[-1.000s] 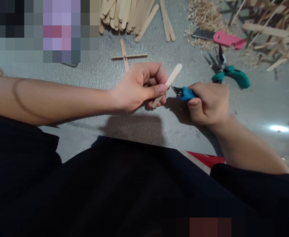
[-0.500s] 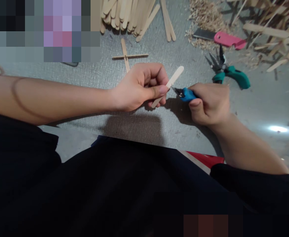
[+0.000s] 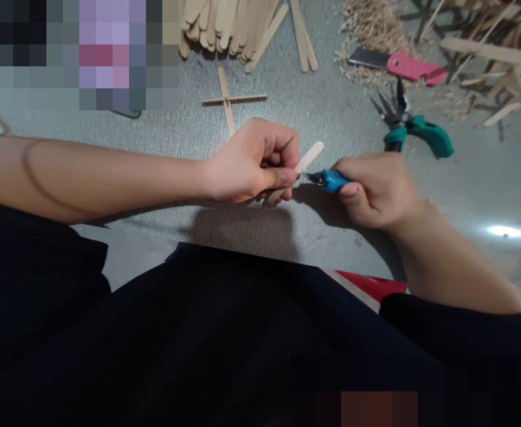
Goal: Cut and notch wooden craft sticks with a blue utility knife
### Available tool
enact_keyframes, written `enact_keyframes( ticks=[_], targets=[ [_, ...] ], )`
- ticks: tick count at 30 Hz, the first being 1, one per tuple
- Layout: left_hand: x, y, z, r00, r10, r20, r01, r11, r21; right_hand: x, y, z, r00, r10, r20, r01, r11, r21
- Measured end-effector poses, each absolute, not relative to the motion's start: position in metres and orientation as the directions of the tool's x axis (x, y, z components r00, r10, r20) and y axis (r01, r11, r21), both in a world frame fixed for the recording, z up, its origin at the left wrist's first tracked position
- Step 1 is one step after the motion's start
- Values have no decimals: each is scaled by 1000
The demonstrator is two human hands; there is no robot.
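Note:
My left hand [image 3: 264,163] pinches a pale wooden craft stick [image 3: 310,156] near its middle, and the stick slants up to the right. A small notch seems to show on the stick's edge beside my thumb. Wrapped in my right hand [image 3: 376,190] is a pair of blue-handled cutting pliers [image 3: 333,180]. Their dark jaws point left at the stick, close to its edge; whether they touch it I cannot tell. Behind my left hand, two craft sticks form a cross [image 3: 227,101] on the table.
Many craft sticks [image 3: 229,26] are heaped at the back, with a loose pair [image 3: 303,38] beside them. At the right lie wood shavings [image 3: 371,24], a pink-handled cutter knife [image 3: 414,66], green-handled pliers [image 3: 429,133] and a stick structure [image 3: 486,53]. The table [image 3: 251,231] ends near my body.
My left hand has turned slightly, so the craft stick lies lower and flatter. The pliers have shifted a little left and down with my right hand.

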State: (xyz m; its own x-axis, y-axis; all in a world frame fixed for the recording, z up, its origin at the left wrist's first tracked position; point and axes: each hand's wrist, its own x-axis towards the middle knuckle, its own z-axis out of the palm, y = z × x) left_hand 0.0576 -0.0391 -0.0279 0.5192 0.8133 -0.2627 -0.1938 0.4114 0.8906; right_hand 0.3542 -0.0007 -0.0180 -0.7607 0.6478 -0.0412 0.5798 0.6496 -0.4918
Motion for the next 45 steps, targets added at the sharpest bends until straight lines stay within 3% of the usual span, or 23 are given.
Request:
enact_keyframes(
  ticks=[7,18,22,28,34,45],
  targets=[
    [59,-41,-26,510,811,-287,-148,411,900,351,-6,-20,-753,657,-30,598,664,-449],
    [61,-40,-26,549,789,-276,-187,437,880,347,-15,-33,-712,690,128,629,708,-322],
    [61,-39,-27,566,777,-276,-223,466,856,346,-11,-32,-683,727,70,686,671,-280],
    [60,-38,-29,581,789,-200,-305,438,846,356,-8,-43,-653,668,356,623,742,-250],
    [57,-35,-29,560,805,-195,-305,419,855,362,-5,-43,-670,704,235,660,710,-248],
    [56,-34,-32,553,798,-238,-257,435,863,355,-4,-34,-705,658,264,584,750,-312]
  ],
)
